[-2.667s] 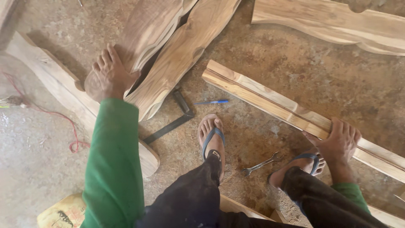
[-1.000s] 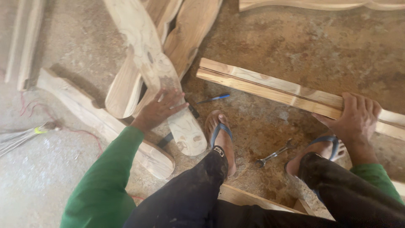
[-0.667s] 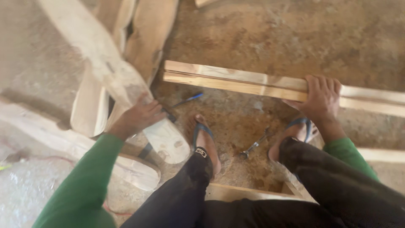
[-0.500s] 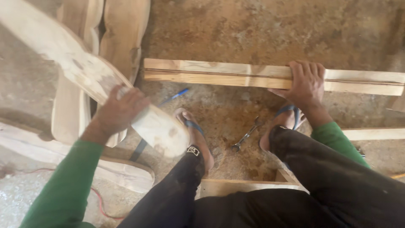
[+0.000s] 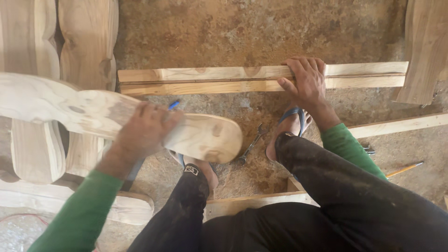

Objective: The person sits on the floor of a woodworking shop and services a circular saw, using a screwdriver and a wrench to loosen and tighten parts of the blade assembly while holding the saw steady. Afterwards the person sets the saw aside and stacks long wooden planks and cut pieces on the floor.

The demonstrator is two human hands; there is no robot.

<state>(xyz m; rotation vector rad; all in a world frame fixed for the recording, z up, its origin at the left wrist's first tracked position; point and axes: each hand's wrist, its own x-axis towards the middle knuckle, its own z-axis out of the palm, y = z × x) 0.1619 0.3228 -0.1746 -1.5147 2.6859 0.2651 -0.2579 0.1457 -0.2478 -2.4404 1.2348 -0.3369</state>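
- Head view: the left hand [image 5: 142, 133] grips a curved wooden piece [image 5: 107, 114], held above the floor at nine o'clock.
- The right hand [image 5: 305, 84] lies flat, fingers spread, on a long plank [image 5: 210, 79] at twelve o'clock.
- A wrench [image 5: 251, 143] lies between the feet.

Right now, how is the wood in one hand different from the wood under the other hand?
The curvy board in the left hand has wavy edges and a rounded end; the straight plank under the right hand has square, even edges. The curvy board is gripped and seems held above the foot; the straight plank lies flat on the dirt floor. Both are pale, bare wood.
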